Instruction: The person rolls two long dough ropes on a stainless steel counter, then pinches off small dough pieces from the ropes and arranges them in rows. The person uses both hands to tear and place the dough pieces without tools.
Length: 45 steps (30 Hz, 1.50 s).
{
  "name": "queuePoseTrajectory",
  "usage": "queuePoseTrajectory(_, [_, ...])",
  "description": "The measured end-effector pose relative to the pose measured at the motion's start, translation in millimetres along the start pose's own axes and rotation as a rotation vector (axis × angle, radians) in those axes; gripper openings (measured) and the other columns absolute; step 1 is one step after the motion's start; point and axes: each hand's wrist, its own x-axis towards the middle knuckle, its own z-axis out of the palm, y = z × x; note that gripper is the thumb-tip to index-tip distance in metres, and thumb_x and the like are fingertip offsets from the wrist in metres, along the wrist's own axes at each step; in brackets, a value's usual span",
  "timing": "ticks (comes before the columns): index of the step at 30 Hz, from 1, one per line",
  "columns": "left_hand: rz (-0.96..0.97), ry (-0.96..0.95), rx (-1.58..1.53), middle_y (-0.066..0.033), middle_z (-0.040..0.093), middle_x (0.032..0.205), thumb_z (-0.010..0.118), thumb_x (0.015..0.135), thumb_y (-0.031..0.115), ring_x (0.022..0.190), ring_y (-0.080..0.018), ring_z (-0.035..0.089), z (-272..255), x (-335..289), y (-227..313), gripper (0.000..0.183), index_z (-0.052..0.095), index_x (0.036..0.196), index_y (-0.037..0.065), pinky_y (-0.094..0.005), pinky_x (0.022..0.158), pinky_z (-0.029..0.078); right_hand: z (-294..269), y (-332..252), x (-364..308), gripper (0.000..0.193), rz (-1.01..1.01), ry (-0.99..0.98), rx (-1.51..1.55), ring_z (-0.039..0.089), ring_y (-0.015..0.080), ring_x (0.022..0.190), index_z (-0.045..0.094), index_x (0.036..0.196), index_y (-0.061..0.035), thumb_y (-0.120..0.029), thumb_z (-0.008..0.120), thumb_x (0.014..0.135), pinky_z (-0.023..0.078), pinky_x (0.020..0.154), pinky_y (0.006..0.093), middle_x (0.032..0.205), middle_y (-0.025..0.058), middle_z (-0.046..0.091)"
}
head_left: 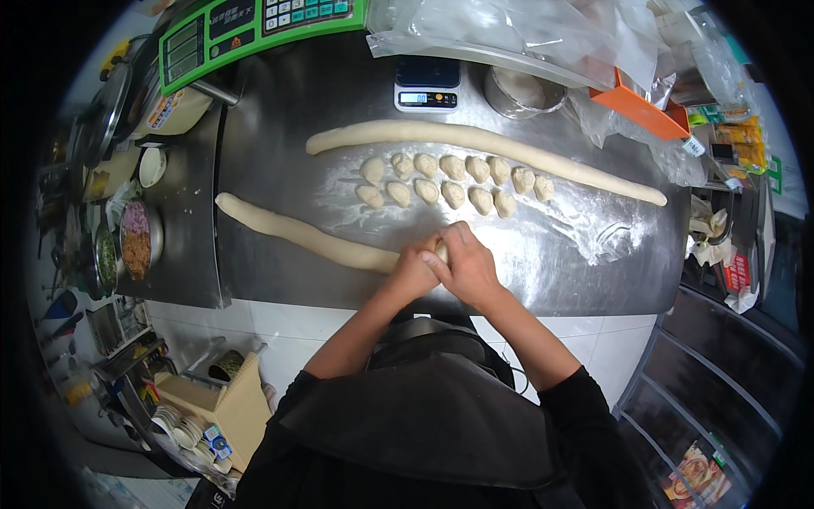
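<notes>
At the near edge of the steel table (560,271) stands the person, in an apron (415,416) of black, softly creased cloth. The table itself is smooth grey metal with a dull shine. Over its near edge the two bare hands meet. The left hand (415,273) is curled round one end of the short dough rope (314,242), its fingers pressed together. The right hand (469,261) has bent fingers, and with its thumb it pinches the small pale tip which shows between both hands; what is under the palms is hidden, so one cannot tell how firmly they press.

This rope is cream-coloured, smooth and slightly wavy, with a rounded free end. From the left fingers it stretches out toward the table's left side.

At the middle of the table lie dough lumps (454,196) in two rows, roundish and a little wrinkled, among a thin powder of flour (602,242). Farther across the table rests a long dough rope (475,136), gently curved. Near the table's far edge are a small digital scale (427,85) and a round metal bowl (526,89).
</notes>
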Motion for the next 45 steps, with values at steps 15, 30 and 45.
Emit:
queuePoseTrajectory(15, [0.535, -0.093, 0.065, -0.0176, 0.059, 0.069, 0.075, 0.075, 0.009, 0.069, -0.0418, 0.063, 5, -41, 102, 0.021, 0.057, 0.084, 0.004, -0.0494, 0.061, 0.050, -30, 94, 17, 0.032, 0.615, 0.196, -0.149, 0.069, 0.0450, 0.076, 0.066, 0.104, 0.0035, -0.025, 0.068, 0.089, 0.056, 0.070, 0.0491, 0.080, 0.0279, 0.068])
queuePoseTrajectory(30, [0.047, -0.138, 0.267, -0.0290, 0.054, 0.121, 0.070, 0.081, 0.004, 0.105, -0.0494, 0.059, 13, -7, 43, 0.051, 0.045, 0.125, 0.001, -0.0530, 0.087, 0.050, -42, 179, -4, 0.045, 0.451, -0.043, -0.276, 0.065, 0.0454, 0.098, 0.051, 0.131, -0.0064, -0.012, 0.067, 0.088, 0.055, 0.083, 0.0524, 0.121, 0.0222, 0.060])
queuePoseTrajectory(45, [0.128, 0.091, 0.171, -0.0251, 0.052, 0.134, 0.083, 0.074, 0.018, 0.121, -0.0430, 0.057, -8, 8, 21, 0.095, 0.032, 0.153, 0.006, -0.0506, 0.101, 0.048, -29, 31, 3, 0.033, 0.103, -0.261, 0.492, 0.059, 0.0281, 0.083, 0.063, 0.124, -0.0053, -0.013, 0.072, 0.093, 0.051, 0.078, 0.0368, 0.099, 0.0135, 0.058])
